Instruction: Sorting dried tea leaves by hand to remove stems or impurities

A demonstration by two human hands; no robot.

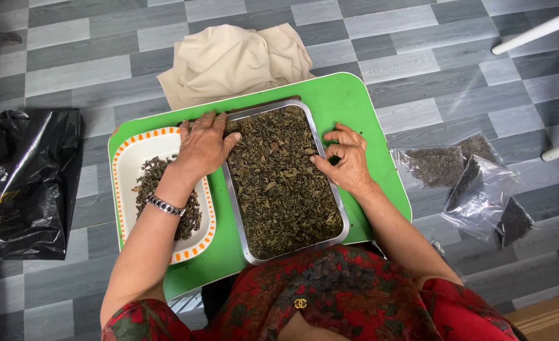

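A steel tray (332, 189) full of dried dark-green leaves (282, 183) sits on a small green table (349, 101). My left hand (203, 145) lies palm down across the tray's left rim, fingers spread onto the leaves. My right hand (349, 158) rests at the tray's right rim with its fingers curled, pinching at the leaves by the edge. Whether it holds any leaf is unclear. A white oblong dish (134, 158) with an orange-dashed rim holds a smaller pile of dark leaves (156, 183) under my left forearm.
A beige cloth (235, 60) lies on the grey tiled floor behind the table. A black plastic bag (30, 177) sits at the left. Several clear bags of dried leaves (475, 180) lie on the floor at the right. White furniture legs (538, 28) stand at the upper right.
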